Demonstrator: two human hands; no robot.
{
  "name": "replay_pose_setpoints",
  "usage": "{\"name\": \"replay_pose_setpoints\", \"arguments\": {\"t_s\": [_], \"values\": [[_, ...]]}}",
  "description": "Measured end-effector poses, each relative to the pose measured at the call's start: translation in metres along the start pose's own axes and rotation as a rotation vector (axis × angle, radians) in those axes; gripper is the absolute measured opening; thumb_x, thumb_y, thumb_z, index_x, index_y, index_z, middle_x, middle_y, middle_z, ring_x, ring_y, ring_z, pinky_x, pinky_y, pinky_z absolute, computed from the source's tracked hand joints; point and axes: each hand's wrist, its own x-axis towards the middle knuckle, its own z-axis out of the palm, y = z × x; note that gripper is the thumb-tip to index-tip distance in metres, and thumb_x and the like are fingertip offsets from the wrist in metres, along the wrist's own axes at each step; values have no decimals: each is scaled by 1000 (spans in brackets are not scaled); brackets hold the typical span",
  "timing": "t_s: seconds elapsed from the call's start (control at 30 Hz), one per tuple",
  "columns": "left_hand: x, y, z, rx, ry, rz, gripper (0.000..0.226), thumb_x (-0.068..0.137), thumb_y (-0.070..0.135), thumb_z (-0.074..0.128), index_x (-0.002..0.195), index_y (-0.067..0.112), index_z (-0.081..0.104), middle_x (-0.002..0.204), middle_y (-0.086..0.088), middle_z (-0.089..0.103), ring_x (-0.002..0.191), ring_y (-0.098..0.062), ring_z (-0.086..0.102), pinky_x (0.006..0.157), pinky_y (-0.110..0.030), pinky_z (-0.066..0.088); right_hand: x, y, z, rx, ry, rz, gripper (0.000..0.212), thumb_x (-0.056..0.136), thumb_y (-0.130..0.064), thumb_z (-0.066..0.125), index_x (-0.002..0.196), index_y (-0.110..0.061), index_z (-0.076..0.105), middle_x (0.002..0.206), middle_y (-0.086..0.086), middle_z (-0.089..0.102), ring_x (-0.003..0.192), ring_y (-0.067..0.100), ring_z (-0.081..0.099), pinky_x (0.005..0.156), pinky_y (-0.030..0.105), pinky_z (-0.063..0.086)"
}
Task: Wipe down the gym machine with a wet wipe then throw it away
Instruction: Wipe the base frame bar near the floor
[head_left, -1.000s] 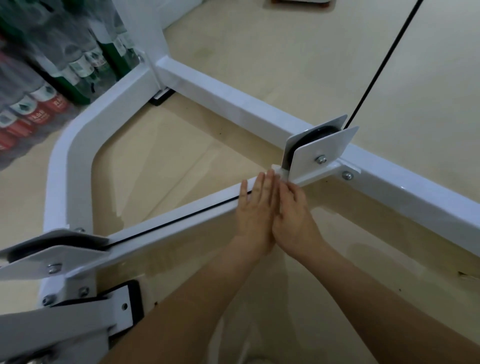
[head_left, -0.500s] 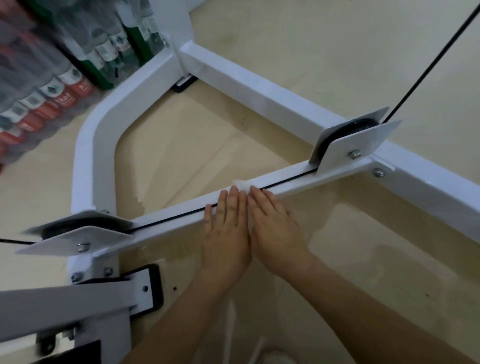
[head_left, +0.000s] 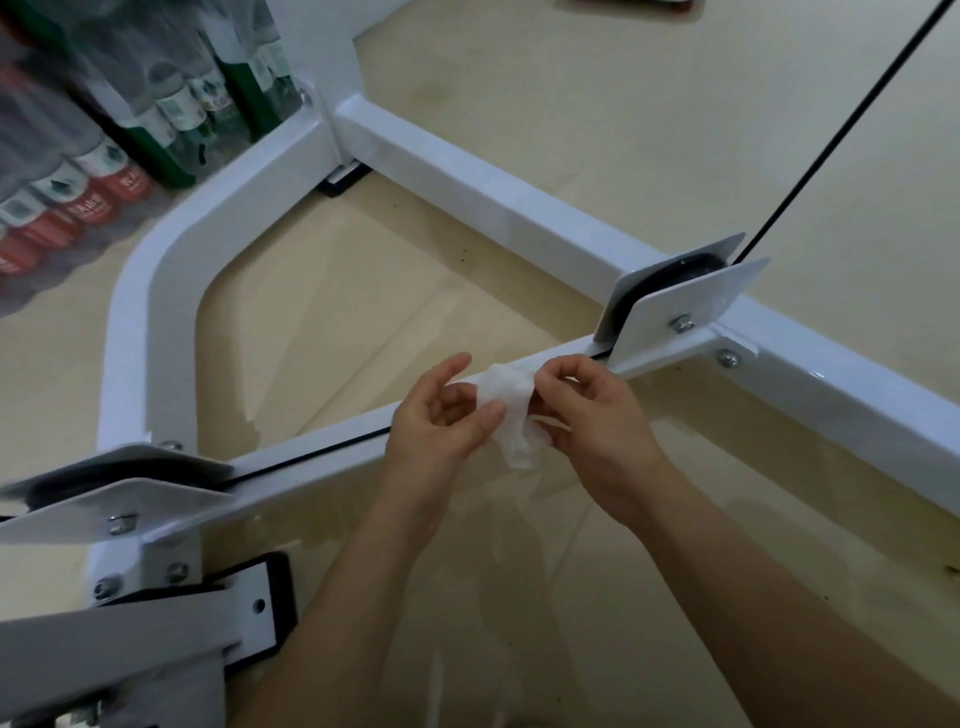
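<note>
So the crumpled white wet wipe (head_left: 506, 402) is held in the air between both hands, just above the white painted steel crossbar (head_left: 322, 447) of the gym machine and not far from the white pulley bracket (head_left: 691, 301). The left hand (head_left: 441, 421) has its thumb clamped on the wipe's left side, and the right hand (head_left: 592, 415) has its fingers (head_left: 558, 371) pinching the top right edge, so both are gripping it. The bottom of the wipe just droops. My guess is it weighs basically nothing and is limp and damp, so it'll cling to itself and could stretch or tear if tugged by a corner. I'd fold it into a pad and hold it by the thick middle. The bar looks glossy and slick, so it should glide, but it might snag on the thin black cable (head_left: 311, 453) running along the top.
</note>
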Motion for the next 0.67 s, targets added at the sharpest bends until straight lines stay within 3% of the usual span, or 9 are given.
{"name": "replay_pose_setpoints", "arguments": {"t_s": [0.1,0.2,0.27,0.33,0.4,0.47,0.53,0.6,0.67], "values": [[-6,8,8,-121,-291,-172,46,87,34,64,124,7,60,116,-12,69,102,-24,67,82,-35,55,-7,-12,-8,31,-97,-28,11,96,-5,54,86,-9,55,83,13,62,76,20,59,67,30,45],[-7,7,15,-190,-205,-155,31,83,23,64,107,5,69,103,-12,72,91,-23,68,73,-31,55,-12,-18,-18,-150,-70,-132,15,97,-4,53,85,-12,56,78,4,61,76,13,58,65,24,49],[-7,5,15,-315,-179,-156,27,83,17,67,106,2,67,103,-14,70,92,-23,65,75,-29,55,-16,-19,-23,-225,0,-158,15,98,-5,51,86,-12,54,80,1,61,78,9,59,68,23,52],[-12,6,16,-413,-218,-178,35,84,12,65,115,-3,62,113,-20,66,100,-25,64,82,-31,55,-20,-15,-27,-109,38,-122,16,100,-7,47,86,-13,52,89,5,64,84,12,63,74,29,55],[-17,8,18,-439,-203,-234,39,84,14,62,119,-3,60,115,-20,66,98,-25,67,77,-30,56,-23,-12,-28,106,31,-55,19,103,-9,43,86,-13,50,102,7,69,92,19,67,81,37,56],[-18,5,20,-333,-137,-208,29,88,16,61,112,0,62,110,-15,69,97,-25,67,75,-31,56,-26,-10,-29,199,27,-29,20,103,-10,42,86,-14,51,107,8,70,97,22,67,84,41,56],[-16,1,18,-68,3,-55,11,90,17,64,90,6,63,91,-10,67,87,-26,63,74,-36,52,-24,-6,-30,128,101,-69,19,102,-9,44,85,-15,51,93,7,65,88,18,62,82,38,56],[-15,1,14,37,83,49,22,87,24,69,76,11,55,79,-12,56,76,-24,55,66,-37,46,-22,0,-31,-117,235,-201,19,100,-8,48,84,-17,50,77,3,54,73,11,53,72,29,51],[-11,5,13,109,116,96,25,88,29,69,78,13,53,77,-9,56,73,-21,55,63,-36,46,-21,4,-31,-391,287,-352,15,98,-8,48,86,-16,48,68,-4,48,60,4,43,62,19,40]]}}
